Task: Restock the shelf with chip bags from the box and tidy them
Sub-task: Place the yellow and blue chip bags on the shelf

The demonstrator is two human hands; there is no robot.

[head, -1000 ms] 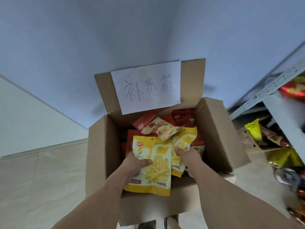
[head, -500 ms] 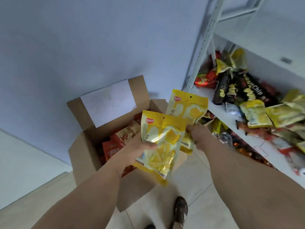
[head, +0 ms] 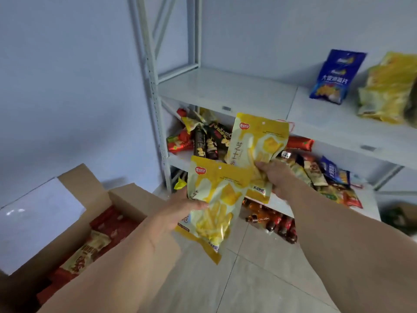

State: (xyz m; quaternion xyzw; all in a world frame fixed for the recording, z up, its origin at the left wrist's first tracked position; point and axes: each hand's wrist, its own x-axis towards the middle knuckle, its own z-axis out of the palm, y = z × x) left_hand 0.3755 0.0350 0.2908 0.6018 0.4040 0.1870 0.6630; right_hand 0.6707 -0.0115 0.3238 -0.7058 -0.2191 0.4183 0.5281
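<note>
Left hand (head: 180,208) grips one yellow chip bag (head: 216,206) by its left edge, thumb across the front; bag hangs tilted at frame centre. Right hand (head: 277,177) pinches a second yellow chip bag (head: 257,145) by its lower right part, held upright at one o'clock from the first and overlapped by it at the lower corner. Both bags are in the air before the white metal shelf (head: 225,91). Open cardboard box (head: 126,199) sits at eight o'clock on the floor, red packets inside. A blue chip bag (head: 336,75) stands on the upper tier at two o'clock; mixed snacks crowd the tier below.
</note>
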